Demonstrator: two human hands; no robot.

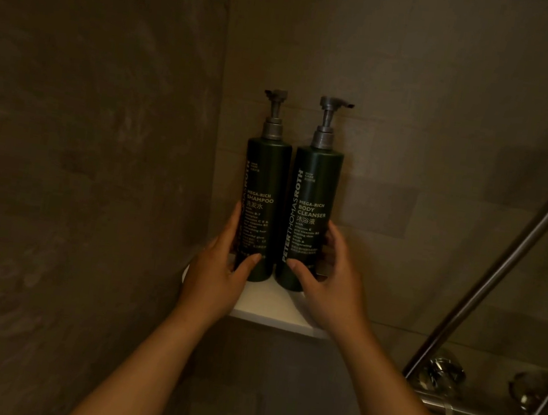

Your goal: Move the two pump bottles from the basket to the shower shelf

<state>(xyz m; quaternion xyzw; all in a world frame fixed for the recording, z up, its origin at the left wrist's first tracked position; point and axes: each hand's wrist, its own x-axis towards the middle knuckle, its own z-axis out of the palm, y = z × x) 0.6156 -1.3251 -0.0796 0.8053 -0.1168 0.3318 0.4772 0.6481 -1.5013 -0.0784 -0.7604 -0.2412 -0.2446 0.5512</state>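
Two dark green pump bottles stand upright side by side on a small white corner shelf point(267, 308) in the shower. The shampoo bottle point(265, 178) is on the left and the body cleanser bottle point(316, 191) on the right, both with grey pump heads. My left hand point(220, 269) wraps the lower part of the shampoo bottle, thumb on its front. My right hand point(329, 279) wraps the lower part of the body cleanser bottle in the same way. The basket is out of view.
Dark stone walls meet in the corner behind the shelf. At the right run slanted metal rails point(499, 269), with a chrome mixer and knobs point(442, 372) below them.
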